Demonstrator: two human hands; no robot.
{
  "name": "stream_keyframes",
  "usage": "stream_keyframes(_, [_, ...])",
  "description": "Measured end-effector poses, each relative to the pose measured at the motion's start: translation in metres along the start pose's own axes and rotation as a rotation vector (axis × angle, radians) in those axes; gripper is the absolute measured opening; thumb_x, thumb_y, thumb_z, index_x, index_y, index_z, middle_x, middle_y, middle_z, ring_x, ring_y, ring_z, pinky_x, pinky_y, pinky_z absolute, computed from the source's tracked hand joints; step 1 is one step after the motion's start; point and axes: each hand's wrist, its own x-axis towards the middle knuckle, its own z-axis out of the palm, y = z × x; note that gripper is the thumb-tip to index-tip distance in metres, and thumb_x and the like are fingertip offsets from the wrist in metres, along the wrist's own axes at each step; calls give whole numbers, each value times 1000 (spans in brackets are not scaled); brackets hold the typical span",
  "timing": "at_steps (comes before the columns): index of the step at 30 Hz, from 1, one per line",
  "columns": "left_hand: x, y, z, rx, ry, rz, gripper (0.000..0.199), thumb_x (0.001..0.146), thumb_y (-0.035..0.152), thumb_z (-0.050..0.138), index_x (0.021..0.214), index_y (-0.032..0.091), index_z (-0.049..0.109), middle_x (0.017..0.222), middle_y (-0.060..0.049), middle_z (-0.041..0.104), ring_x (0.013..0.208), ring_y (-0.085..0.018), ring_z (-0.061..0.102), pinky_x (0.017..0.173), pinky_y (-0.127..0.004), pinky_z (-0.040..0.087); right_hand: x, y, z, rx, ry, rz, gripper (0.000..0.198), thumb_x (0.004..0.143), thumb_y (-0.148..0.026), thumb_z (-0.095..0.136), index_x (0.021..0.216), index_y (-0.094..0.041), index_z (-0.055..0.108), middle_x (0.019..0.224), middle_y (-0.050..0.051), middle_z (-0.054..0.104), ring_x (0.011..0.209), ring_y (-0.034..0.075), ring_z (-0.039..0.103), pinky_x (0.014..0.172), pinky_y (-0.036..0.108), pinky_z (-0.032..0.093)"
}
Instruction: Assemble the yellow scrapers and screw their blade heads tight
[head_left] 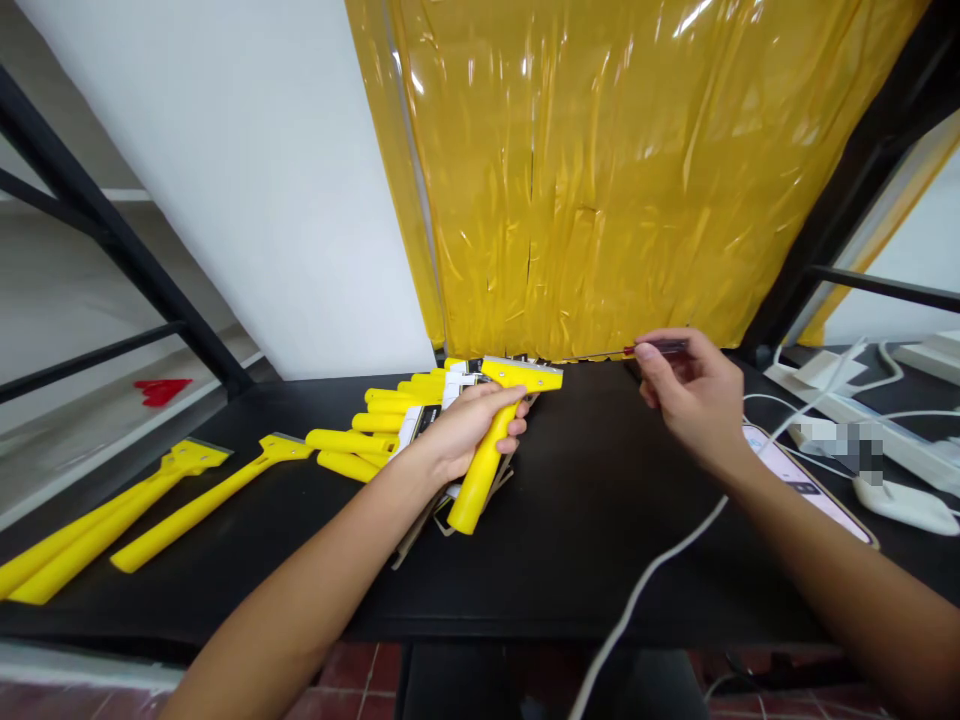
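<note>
A yellow scraper [480, 478] is gripped in my left hand [474, 425], its wide head with a metal edge and screws turned up and its handle pointing down toward me. My right hand [686, 390] pinches a screwdriver [630, 351] with a dark red handle; its thin shaft points left, beyond the scraper head. Behind and left of my left hand lies a pile of yellow scrapers [375, 420] with black-and-white card packaging [412, 428], partly hidden by the hand. Farther left, more long-handled yellow scrapers [202, 505] rest on the black table.
A phone [810, 485] lies at the right beside a white power strip [885, 430] and a white charger [904, 503]. A white cable [652, 575] runs across the table's front edge. Yellow plastic sheeting [600, 200] hangs behind, with black frame posts [127, 240] at both sides.
</note>
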Motion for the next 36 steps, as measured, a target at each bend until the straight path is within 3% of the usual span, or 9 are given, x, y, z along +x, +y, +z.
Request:
stream_keyframes(4, [1, -6, -1, 124, 75, 44, 25, 86, 30, 73, 79, 16, 53, 71, 2, 52, 51, -7, 48, 38, -18, 42, -16, -7, 4, 95, -48, -75, 19, 96, -42, 61, 104, -25, 59, 74, -1, 58, 52, 12, 54, 46, 28, 46])
stream_keyframes(12, [4, -15, -5, 233, 92, 99, 30, 86, 33, 73, 72, 18, 52, 61, 3, 49, 48, -8, 48, 40, -22, 47, -27, -6, 6, -62, -262, -161, 14, 99, -34, 57, 110, -24, 58, 89, 5, 66, 74, 17, 65, 63, 31, 54])
stream_keyframes(18, [5, -19, -6, 283, 84, 131, 31, 87, 36, 71, 71, 17, 53, 58, 2, 50, 47, -10, 50, 40, -23, 48, -29, -8, 11, -86, -229, -122, 17, 99, -37, 56, 109, -23, 57, 89, 5, 67, 72, 16, 66, 59, 29, 53])
stream_keyframes(25, [6, -21, -5, 303, 80, 157, 32, 88, 36, 70, 69, 17, 52, 55, 3, 48, 46, -10, 49, 40, -24, 50, -31, -11, 17, -27, -164, -47, 15, 99, -37, 58, 104, -23, 57, 79, 0, 61, 57, 12, 58, 50, 25, 48])
stream_keyframes(36, [21, -11, 9, 235, 52, 108, 21, 88, 27, 67, 78, 17, 51, 71, 2, 50, 50, -8, 47, 36, -22, 49, -23, -8, 15, 97, -74, 55, 19, 97, -41, 62, 101, -23, 57, 77, -1, 61, 53, 11, 58, 46, 26, 50])
